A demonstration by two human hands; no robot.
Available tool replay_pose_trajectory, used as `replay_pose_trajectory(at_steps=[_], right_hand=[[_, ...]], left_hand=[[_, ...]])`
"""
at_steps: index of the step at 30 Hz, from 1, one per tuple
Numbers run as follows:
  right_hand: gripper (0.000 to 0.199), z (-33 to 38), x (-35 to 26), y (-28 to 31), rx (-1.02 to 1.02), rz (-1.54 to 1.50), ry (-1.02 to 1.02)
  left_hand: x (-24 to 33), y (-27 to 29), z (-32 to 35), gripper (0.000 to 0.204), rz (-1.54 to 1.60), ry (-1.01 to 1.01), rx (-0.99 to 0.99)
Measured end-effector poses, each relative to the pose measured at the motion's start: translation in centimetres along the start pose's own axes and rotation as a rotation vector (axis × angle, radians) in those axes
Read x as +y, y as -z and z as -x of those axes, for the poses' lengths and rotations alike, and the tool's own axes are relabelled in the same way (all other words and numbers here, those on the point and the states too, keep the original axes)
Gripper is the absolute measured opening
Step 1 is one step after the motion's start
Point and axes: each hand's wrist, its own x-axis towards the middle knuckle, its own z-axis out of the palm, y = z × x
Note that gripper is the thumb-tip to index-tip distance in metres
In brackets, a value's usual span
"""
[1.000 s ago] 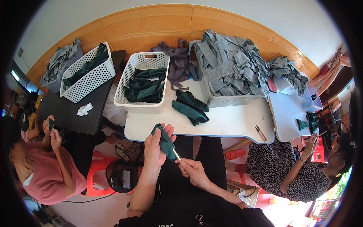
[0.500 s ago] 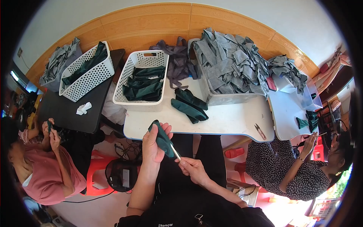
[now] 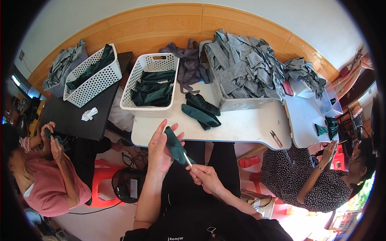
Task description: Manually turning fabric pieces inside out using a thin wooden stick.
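The white tabletop [image 3: 241,124] stretches across the middle, and on its far right part sits the largest load — a pale bin heaped with grey fabric pieces [image 3: 245,68]. Left of that stands a white perforated basket [image 3: 150,86] holding dark green fabric, with a second white basket [image 3: 94,76] on the black side table [image 3: 74,116] further left. Between basket and bin, a few dark green sleeves [image 3: 200,110] lie flat on the tabletop, and small thread snips [image 3: 276,138] lie near its front right edge.

Below the tabletop's front edge, over the person's lap, the left hand [image 3: 159,150] is raised with fingers spread and upright, the thumb pressing a dark green fabric piece [image 3: 175,145] against the palm. The right hand [image 3: 207,178] is closed in a pinch on a thin pale stick [image 3: 187,160] — its tip goes into the lower end of the green piece.
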Motion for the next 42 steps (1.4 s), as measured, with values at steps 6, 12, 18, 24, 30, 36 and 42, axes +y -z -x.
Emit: replay_pose_trajectory(at_steps=[6, 12, 18, 24, 30, 36, 42], right_hand=[[0.025, 0.2, 0.2, -0.2, -0.012, 0.043, -0.031], [0.025, 0.3, 0.4, 0.1, -0.005, 0.061, -0.052], [0.025, 0.3, 1.3, 0.0, -0.018, -0.057, -0.036], [0.025, 0.2, 1.2, 0.0, -0.062, -0.212, -0.167], [0.025, -0.4, 0.6, 0.0, -0.050, -0.133, -0.141], [0.025, 0.0, 0.7, -0.2, -0.035, -0.053, -0.140], [0.025, 0.0, 1.3, 0.0, -0.039, -0.115, -0.080]], left_hand=[[0.9, 0.8, -0.9, 0.026, -0.162, 0.053, 0.158], [0.4, 1.3, -0.8, 0.024, -0.118, 0.084, 0.196], [-1.3, 1.5, -0.1, 0.022, -0.082, 0.113, 0.183], [-1.4, 2.0, 0.2, 0.025, -0.112, 0.102, 0.198], [-0.3, 1.5, 0.0, 0.026, -0.048, 0.049, 0.160], [0.4, 1.6, -0.8, 0.025, -0.121, 0.045, 0.196], [-0.8, 1.3, -0.2, 0.025, -0.093, 0.093, 0.195]])
